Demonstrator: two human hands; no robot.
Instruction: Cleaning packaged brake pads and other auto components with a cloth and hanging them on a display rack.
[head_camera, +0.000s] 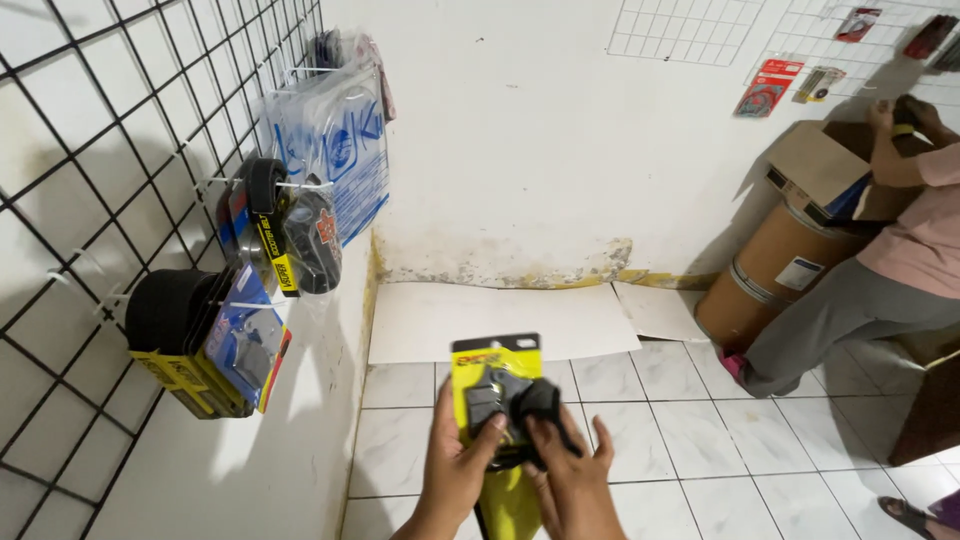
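Low in the middle of the head view, both my hands hold a yellow blister pack (487, 372) with dark grey pads behind clear plastic. My left hand (452, 462) grips its left edge, thumb across the front. My right hand (570, 475) holds the lower right, fingers on a black part (537, 402) at the pack's front. More yellow packaging (510, 500) hangs down between my wrists.
A black wire grid (90, 150) on the left wall carries hooks with yellow and blue packs (215, 345), black parts (290, 235) and clear bags (335, 125). A person (890, 270) at right bends over a cardboard drum (780, 265) and box. White tiles (700, 430) cover the floor.
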